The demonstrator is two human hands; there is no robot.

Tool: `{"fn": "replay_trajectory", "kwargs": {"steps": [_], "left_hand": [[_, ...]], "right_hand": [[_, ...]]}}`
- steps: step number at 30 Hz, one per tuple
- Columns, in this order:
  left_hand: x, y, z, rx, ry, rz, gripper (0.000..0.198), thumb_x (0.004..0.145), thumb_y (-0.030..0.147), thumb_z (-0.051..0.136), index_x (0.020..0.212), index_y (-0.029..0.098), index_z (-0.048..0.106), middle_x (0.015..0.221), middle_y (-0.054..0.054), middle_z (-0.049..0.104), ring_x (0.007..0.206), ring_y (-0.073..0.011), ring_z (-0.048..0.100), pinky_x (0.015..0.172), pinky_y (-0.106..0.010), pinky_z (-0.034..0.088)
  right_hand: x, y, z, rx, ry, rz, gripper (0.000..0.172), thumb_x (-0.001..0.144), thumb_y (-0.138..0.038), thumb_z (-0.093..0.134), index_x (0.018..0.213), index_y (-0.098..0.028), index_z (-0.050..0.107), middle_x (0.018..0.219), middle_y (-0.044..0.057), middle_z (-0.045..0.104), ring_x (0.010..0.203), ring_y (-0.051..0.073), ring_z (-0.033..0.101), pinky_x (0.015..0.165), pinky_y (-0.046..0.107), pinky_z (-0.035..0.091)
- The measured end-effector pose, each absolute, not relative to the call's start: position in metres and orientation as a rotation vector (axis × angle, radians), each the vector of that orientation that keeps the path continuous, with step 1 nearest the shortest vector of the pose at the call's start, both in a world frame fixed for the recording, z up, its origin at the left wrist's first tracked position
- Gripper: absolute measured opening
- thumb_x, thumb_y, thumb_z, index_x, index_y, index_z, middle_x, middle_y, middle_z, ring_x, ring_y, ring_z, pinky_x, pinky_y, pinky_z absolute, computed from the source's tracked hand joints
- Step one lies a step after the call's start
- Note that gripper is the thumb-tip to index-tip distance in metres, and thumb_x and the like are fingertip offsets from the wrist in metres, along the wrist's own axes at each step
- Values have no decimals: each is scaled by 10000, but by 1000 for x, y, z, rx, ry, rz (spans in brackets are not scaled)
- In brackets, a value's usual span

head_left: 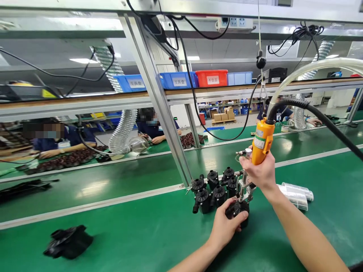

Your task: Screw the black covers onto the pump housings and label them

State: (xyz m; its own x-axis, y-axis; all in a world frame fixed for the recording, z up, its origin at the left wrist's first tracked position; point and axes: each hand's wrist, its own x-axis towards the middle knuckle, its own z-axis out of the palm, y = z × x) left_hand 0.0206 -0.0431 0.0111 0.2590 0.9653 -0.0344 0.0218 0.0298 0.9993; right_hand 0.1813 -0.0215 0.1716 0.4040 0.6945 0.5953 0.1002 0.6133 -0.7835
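Observation:
My right hand (262, 172) is wrapped round an orange power screwdriver (262, 138), which hangs from a cable and has a black cord and a clear hose at its top. Its metal tip points down onto a black pump housing (242, 217) on the green bench. My left hand (227, 223) grips that housing from the near left side, thumb in front and fingers behind. Just beyond it stand several similar black pump housings (202, 200) with ribbed round tops and side spouts. The contact between tip and housing is partly hidden.
Clear plastic tubes (296, 194) lie right of my hands. At the left is a crumpled-looking black object (68, 241), blurred. A metal post (161, 102) rises behind the housings. Blue bins and a red bin (211, 78) line the shelf. Co-workers sit across the bench beside piles of dark parts.

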Motion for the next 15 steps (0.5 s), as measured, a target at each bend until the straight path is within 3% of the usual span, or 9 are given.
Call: {"fn": "replay_trajectory", "kwargs": {"steps": [2,4,6,8,11,13,15], "left_hand": [[21,-46,1,1197,931,1058,892,646,484,941,1409,207,571,1299,-178,679,853,-230,762,735,-333,621],[21,-49,-5,1070,820,1077,1121,579,453,992,1538,268,440,1580,-245,446,1259,-346,667,990,-395,559],[16,-52,2,1020,778,970,1248,552,426,1013,1599,313,342,1668,-272,290,1423,-387,528,1082,-434,494],[4,-53,26,1092,790,796,1160,580,404,1002,1574,321,408,1652,-277,330,1365,-401,582,1036,-468,524],[-36,-43,84,1418,866,681,694,687,450,918,1310,232,703,1381,-225,664,1111,-366,729,933,-472,582],[-82,-28,121,1753,1100,812,444,802,554,775,1080,207,797,1136,-159,784,1016,-335,747,916,-452,591],[-140,-11,148,2032,1512,995,428,772,561,751,1034,226,796,1116,-106,802,1072,-339,730,964,-444,578]], "right_hand": [[191,-25,177,-819,-1063,370,505,652,-379,869,1022,-199,577,608,-85,543,490,118,513,489,265,492],[204,-32,184,-766,-979,267,495,635,-359,879,1006,-203,590,610,-73,556,491,134,546,497,285,520],[216,-42,192,-732,-910,160,456,635,-343,886,972,-205,610,621,-51,565,491,148,567,485,299,528],[226,-51,199,-725,-887,82,426,639,-337,889,953,-204,633,634,-34,571,479,151,564,457,301,517],[236,-58,205,-722,-893,36,407,630,-338,882,941,-202,657,670,-17,588,480,146,557,435,293,503],[242,-57,207,-737,-893,36,378,637,-349,865,924,-203,668,695,-8,603,500,148,569,445,291,507],[248,-54,206,-756,-884,53,352,653,-377,847,907,-202,676,698,-8,609,520,153,583,455,289,507]]}}
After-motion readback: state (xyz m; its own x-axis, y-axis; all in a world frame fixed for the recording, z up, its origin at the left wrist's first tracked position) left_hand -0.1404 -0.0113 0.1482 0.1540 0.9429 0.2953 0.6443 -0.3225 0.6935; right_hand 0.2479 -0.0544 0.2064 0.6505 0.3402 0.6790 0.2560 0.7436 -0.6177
